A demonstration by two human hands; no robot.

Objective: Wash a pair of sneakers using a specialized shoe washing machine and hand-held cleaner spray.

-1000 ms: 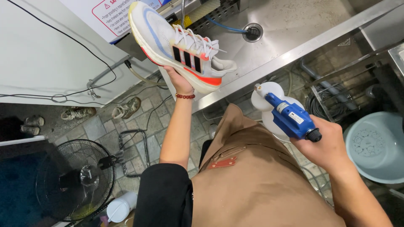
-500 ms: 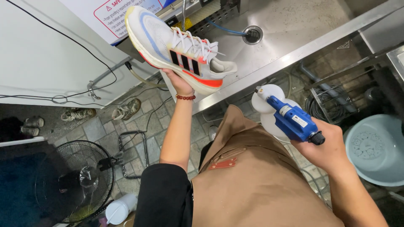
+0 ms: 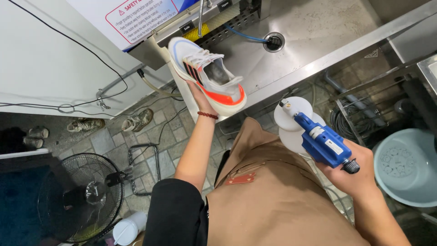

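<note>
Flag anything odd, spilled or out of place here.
Two worn shoes lie loose on the tiled floor beside trailing cables. Otherwise nothing stands out: left hand holds the sneaker, right hand the blue sprayer.

The running shoe (image 3: 207,75) is white with black side stripes and an orange-red heel band. The spray gun (image 3: 321,143) is blue with a white bottle; the apron (image 3: 277,200) is tan.

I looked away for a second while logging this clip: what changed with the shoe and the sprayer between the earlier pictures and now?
The left hand has turned the white running shoe with black stripes and orange sole, so its opening now faces the camera instead of its side. The right hand still holds the blue spray gun with a white round tank, barely shifted. The steel sink stayed put.
</note>
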